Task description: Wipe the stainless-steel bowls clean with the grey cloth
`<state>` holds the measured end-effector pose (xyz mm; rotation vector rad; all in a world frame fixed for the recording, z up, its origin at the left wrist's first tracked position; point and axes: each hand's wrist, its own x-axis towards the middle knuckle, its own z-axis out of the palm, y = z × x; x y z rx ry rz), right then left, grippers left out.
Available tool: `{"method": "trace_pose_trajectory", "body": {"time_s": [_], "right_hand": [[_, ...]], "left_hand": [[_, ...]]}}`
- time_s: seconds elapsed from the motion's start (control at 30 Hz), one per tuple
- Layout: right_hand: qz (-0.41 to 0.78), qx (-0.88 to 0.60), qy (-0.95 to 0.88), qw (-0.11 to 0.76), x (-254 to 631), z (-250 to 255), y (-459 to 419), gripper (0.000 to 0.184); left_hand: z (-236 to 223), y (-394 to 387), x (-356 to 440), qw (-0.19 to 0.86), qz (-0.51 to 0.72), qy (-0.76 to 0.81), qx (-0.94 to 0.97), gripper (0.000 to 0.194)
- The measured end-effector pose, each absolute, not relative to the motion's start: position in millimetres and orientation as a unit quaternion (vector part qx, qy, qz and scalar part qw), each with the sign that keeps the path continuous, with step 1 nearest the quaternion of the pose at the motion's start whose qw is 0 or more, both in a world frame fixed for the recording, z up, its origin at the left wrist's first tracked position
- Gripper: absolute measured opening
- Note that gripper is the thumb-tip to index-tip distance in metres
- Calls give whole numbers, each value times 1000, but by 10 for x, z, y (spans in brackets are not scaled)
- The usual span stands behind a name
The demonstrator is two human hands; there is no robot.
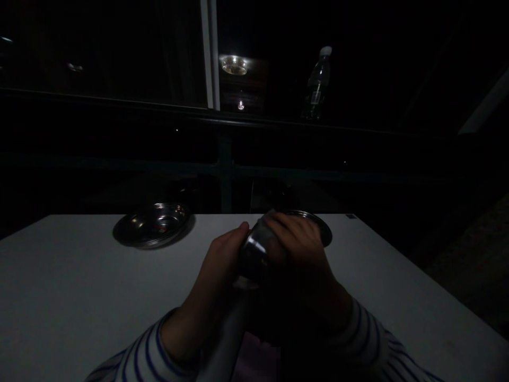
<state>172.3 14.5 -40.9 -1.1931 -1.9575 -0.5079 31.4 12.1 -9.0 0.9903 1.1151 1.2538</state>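
Close in front of me, a small shiny metal bowl (254,249) is tilted between my two hands; its full shape is hidden by them and by the dark. My left hand (222,260) grips it from the left, thumb up along its side. Over its right side curl the fingers of my right hand (298,244). A thin pale cloth or tissue (267,216) shows under those fingers, pressed against the metal. Another pale bit (245,283) is visible just below the bowl.
A wide metal basin (153,225) sits at the white table's (79,286) far left edge. Partly behind my right hand is a round metal dish (326,233). Beyond the table, a plastic bottle (318,85) stands on a dark ledge by a window frame (210,58). The light is very dim.
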Motion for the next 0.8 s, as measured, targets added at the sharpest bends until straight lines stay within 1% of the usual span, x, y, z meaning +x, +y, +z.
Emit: {"method": "trace_pose_trajectory", "body": {"time_s": [0.1, 0.17, 0.27, 0.33, 0.5, 0.57, 0.73, 0.8], "right_hand": [[-154, -509, -746, 401, 1803, -391, 192, 34], [-173, -485, -763, 389, 1778, -393, 168, 34], [-228, -404, -807, 364, 1694, -400, 98, 33], [-236, -382, -818, 359, 1679, -394, 84, 31], [-167, -485, -762, 396, 1815, -360, 190, 34], [-155, -502, -751, 400, 1831, -364, 208, 36], [-244, -414, -798, 365, 1648, -418, 95, 31], [-252, -391, -813, 350, 1567, -430, 36, 28]], "left_hand": [[-51, 100, 337, 600, 516, 444, 422, 27], [-56, 115, 341, 605, 526, 440, 405, 27], [-101, 163, 335, 604, 542, 443, 381, 26], [-131, 181, 333, 604, 548, 439, 376, 27], [-138, 142, 339, 622, 536, 415, 393, 28], [-131, 129, 336, 637, 528, 408, 386, 28], [-152, 172, 323, 676, 526, 407, 315, 23], [-160, 188, 321, 695, 526, 402, 282, 21]]}}
